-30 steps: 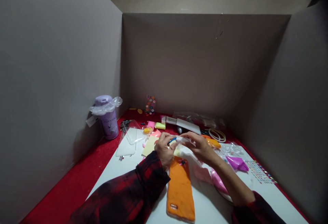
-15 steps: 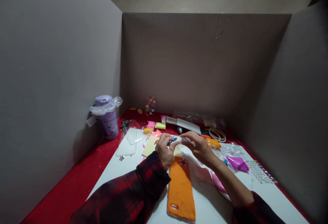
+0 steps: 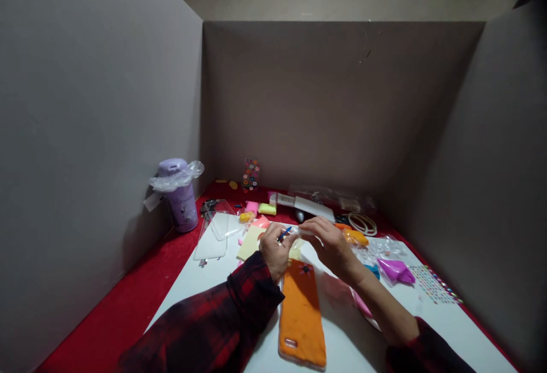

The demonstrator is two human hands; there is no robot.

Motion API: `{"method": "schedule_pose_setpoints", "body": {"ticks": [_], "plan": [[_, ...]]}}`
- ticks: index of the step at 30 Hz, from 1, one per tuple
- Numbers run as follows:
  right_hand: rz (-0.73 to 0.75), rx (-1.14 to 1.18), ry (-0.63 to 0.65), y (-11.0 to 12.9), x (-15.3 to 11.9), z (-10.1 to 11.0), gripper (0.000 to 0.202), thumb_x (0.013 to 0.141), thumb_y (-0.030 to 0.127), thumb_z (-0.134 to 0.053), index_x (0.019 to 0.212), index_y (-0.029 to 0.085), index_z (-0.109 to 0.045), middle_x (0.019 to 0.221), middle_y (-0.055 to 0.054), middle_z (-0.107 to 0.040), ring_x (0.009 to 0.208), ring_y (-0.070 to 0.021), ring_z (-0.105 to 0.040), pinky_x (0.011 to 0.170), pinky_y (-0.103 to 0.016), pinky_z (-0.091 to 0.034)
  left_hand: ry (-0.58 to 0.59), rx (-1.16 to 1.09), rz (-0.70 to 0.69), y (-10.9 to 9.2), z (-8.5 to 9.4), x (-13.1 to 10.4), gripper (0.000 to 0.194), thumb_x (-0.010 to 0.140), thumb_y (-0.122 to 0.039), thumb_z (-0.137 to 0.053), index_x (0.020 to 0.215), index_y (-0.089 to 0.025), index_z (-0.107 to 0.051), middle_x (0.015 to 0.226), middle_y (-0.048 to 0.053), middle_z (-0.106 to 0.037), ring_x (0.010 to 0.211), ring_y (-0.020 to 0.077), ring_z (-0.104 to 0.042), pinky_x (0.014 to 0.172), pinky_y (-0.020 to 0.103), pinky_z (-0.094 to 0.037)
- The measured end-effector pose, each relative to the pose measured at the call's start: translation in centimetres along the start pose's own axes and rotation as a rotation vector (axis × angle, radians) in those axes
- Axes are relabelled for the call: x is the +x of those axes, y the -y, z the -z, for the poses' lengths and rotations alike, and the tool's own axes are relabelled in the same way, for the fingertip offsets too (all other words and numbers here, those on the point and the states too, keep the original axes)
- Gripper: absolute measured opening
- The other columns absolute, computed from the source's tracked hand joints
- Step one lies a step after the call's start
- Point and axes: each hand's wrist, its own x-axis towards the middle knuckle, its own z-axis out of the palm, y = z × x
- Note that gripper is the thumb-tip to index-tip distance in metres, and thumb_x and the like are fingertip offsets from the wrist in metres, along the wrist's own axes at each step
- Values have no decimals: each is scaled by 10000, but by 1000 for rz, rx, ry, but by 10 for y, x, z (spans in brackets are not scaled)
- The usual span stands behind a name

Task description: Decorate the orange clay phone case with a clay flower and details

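Observation:
My left hand [image 3: 276, 249] is closed round a small blue pointed tool [image 3: 285, 233], whose tip sticks up past the thumb. Just to its right, my right hand [image 3: 328, 245] has its fingers bent in a pinch on a bit of thin whitish material [image 3: 298, 230] that reaches the left fingertips. What this material is, I cannot make out. Below both hands lies a phone case covered in orange clay [image 3: 302, 316], with a camera cutout at its near end and a small dark flower shape [image 3: 305, 270] at its far end.
A purple cup [image 3: 182, 202] stands at the left wall. Clear phone cases [image 3: 211, 242] lie on the white board [image 3: 175, 304]. Behind are pink and yellow clay packs [image 3: 267, 209] and a white box [image 3: 314, 209]. Purple clay [image 3: 396, 272] and gem stickers [image 3: 433, 287] sit at right.
The blue tool has tipped more upright in my left hand. The whitish sheet that hung below my right hand has drawn up, and little of it shows now. The hands have barely shifted.

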Motion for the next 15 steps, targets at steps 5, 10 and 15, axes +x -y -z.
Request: {"method": "schedule_pose_setpoints", "body": {"ticks": [5, 10, 15], "plan": [[8, -42, 1, -1, 0, 1, 100, 871, 193, -476, 914, 191, -566, 876, -67, -605, 848, -190, -543, 758, -346, -430, 5, 1, -35, -5, 1, -2, 201, 787, -301, -569, 645, -160, -548, 695, 14, -526, 664, 120, -499, 625, 236, -397], [1, -58, 4, -1, 0, 2, 101, 874, 200, -470, 906, 188, -565, 868, -69, -608, 848, -194, -540, 762, -354, -425, -21, -6, -46, -3, 0, -1, 209, 783, -318, -581, 643, -165, -557, 707, 14, -541, 676, 121, -515, 631, 233, -407], [-36, -44, 6, -2, 1, 5, 106, 876, 227, -472, 914, 190, -563, 869, -79, -602, 844, -203, -540, 763, -359, -423, -37, -10, -58, 2, -1, -2, 91, 728, -249, -649, 735, -167, -613, 734, 20, -583, 698, 134, -551, 633, 242, -431]]}}
